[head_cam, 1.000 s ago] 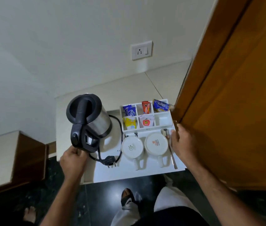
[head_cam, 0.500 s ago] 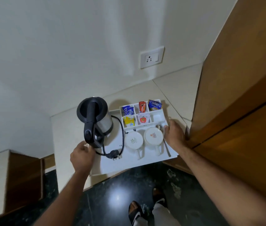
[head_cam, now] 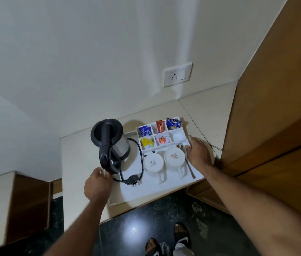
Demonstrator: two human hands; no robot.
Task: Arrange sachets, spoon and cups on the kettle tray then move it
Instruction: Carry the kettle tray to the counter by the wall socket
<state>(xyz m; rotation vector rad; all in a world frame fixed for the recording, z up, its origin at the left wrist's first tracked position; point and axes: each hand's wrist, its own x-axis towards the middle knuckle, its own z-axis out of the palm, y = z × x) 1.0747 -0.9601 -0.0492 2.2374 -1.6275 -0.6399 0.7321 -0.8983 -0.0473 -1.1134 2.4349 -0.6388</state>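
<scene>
Tray (head_cam: 151,191) now rests further onto the desk (head_cam: 75,163) than before, left hand (head_cam: 98,185) and right hand (head_cam: 198,154) each clasping a tray edge.

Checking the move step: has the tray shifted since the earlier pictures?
Yes. The tray went from overhanging the floor to farther onto the counter, toward the wall socket.

Tray (head_cam: 146,189) edges hidden under hands (sachet print unreadable).

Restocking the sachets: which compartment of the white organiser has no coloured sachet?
The front right compartment, nearest the right hand; the other five each hold a coloured sachet.
</scene>
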